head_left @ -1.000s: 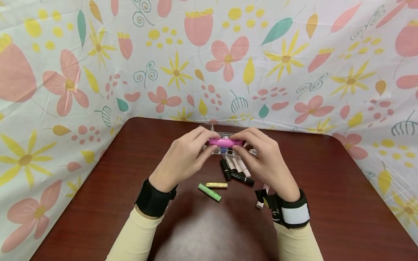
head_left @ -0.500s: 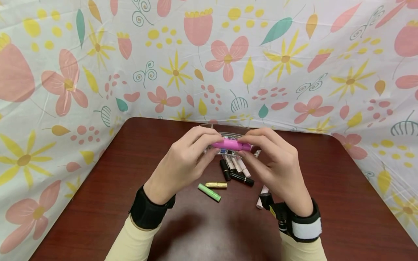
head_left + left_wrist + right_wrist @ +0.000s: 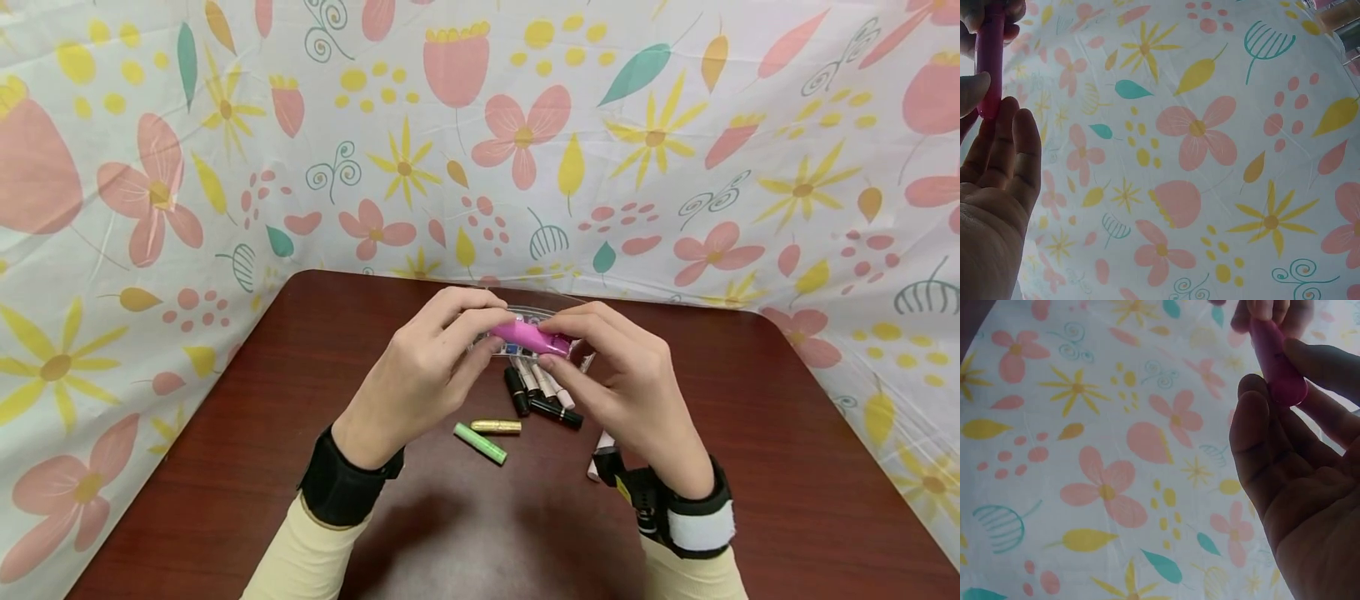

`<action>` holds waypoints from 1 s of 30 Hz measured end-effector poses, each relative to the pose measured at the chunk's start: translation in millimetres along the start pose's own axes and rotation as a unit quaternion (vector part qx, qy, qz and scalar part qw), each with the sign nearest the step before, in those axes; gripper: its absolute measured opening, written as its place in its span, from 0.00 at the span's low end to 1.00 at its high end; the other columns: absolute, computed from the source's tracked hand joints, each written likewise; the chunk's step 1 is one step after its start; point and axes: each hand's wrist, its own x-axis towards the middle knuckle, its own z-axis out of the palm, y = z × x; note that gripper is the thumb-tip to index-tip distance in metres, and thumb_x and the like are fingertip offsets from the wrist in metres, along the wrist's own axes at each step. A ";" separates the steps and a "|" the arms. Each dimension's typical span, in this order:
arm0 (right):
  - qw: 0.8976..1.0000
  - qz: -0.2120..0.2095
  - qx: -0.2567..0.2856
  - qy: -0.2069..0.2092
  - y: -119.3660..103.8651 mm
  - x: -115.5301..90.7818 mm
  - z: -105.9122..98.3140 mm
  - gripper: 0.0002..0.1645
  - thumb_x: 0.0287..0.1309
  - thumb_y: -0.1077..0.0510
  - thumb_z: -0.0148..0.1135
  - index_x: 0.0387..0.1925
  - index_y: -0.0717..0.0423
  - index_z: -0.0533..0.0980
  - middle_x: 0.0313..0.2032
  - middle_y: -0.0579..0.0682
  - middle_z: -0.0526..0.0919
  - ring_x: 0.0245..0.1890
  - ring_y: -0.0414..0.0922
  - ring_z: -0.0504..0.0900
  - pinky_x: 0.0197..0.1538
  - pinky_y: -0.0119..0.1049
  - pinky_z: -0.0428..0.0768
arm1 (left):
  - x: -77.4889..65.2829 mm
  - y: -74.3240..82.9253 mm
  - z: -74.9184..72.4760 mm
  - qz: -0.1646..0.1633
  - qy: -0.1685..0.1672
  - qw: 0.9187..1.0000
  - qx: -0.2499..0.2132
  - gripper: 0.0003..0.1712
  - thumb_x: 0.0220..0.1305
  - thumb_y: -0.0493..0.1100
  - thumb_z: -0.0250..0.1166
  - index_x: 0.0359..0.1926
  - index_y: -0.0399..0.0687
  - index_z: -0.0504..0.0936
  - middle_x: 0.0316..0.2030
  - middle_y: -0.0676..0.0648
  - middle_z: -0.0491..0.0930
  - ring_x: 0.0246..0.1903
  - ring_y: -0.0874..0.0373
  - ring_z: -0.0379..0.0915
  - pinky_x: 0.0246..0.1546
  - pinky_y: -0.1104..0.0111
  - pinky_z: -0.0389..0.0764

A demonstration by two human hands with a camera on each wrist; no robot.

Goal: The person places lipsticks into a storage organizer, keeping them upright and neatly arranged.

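Observation:
A glossy pink cosmetic tube point(image 3: 527, 337) with rounded ends is held up in front of me, its right end dipping lower. My left hand point(image 3: 422, 367) pinches its left end between thumb and fingers. At the darker right end, my right hand point(image 3: 626, 379) grips it the same way. In the left wrist view the tube point(image 3: 990, 62) points downward, with the left thumb against it. The right wrist view shows its rounded end point(image 3: 1288, 390) between the right thumb and fingers.
Behind the hands stands a clear organizer point(image 3: 513, 350), partly hidden. Several black and pale pink tubes point(image 3: 542, 379) lie before it. Nearer are a gold tube point(image 3: 496, 427) and a green tube point(image 3: 480, 443). More pale tubes point(image 3: 604, 442) lie by the right wrist. A floral cloth point(image 3: 480, 167) surrounds the table point(image 3: 247, 433).
The pink tube has shifted slightly right and tilted from level to right end down. The right hand has moved to the right; the left hand has changed little. Both keep their hold.

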 end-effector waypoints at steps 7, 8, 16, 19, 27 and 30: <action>0.986 0.117 0.107 -0.045 2.7 -1.6 9.2 0.19 0.57 0.71 0.70 0.49 0.56 0.82 0.37 0.47 0.86 0.32 0.36 0.80 0.32 0.26 0.79 | -0.4 -0.8 1.9 0.005 0.017 1.000 -0.008 0.13 0.69 0.33 0.64 0.53 0.38 0.84 0.54 0.42 0.81 0.58 0.53 0.77 0.60 0.70 0.79; 0.981 0.138 0.125 -0.052 3.0 -1.8 10.6 0.19 0.58 0.71 0.69 0.51 0.56 0.82 0.37 0.48 0.86 0.32 0.37 0.81 0.33 0.27 0.81 | -0.3 -0.9 2.4 0.005 0.017 1.000 -0.008 0.13 0.70 0.33 0.63 0.54 0.38 0.84 0.54 0.42 0.81 0.58 0.53 0.77 0.59 0.70 0.79; 0.954 0.228 0.181 -0.072 4.7 -3.7 18.7 0.18 0.63 0.66 0.66 0.54 0.55 0.81 0.36 0.52 0.85 0.31 0.41 0.84 0.34 0.31 0.82 | -0.5 0.8 8.0 0.010 0.006 1.000 -0.005 0.18 0.71 0.33 0.62 0.59 0.37 0.81 0.59 0.41 0.79 0.60 0.54 0.77 0.60 0.71 0.79; 0.947 0.253 0.188 -0.066 5.5 -2.8 19.6 0.16 0.65 0.63 0.67 0.54 0.54 0.81 0.37 0.52 0.85 0.32 0.42 0.83 0.35 0.31 0.80 | -1.1 1.7 9.7 0.008 -0.012 1.000 0.003 0.27 0.69 0.41 0.66 0.66 0.37 0.75 0.64 0.41 0.76 0.63 0.54 0.75 0.65 0.70 0.75; 0.927 0.297 0.223 -0.050 7.9 -2.1 19.9 0.16 0.66 0.62 0.65 0.54 0.55 0.79 0.39 0.49 0.86 0.37 0.43 0.83 0.39 0.31 0.79 | -2.0 -0.4 17.3 0.028 -0.045 0.997 0.049 0.48 0.59 0.51 0.76 0.74 0.38 0.65 0.70 0.42 0.72 0.67 0.53 0.71 0.73 0.66 0.66; 0.906 0.303 0.291 -0.054 9.3 -1.5 20.8 0.17 0.69 0.63 0.61 0.58 0.57 0.77 0.41 0.49 0.86 0.39 0.42 0.85 0.42 0.32 0.83 | -1.9 -2.7 19.0 0.025 -0.038 0.998 0.040 0.48 0.58 0.48 0.77 0.74 0.38 0.64 0.69 0.42 0.73 0.65 0.53 0.72 0.73 0.67 0.66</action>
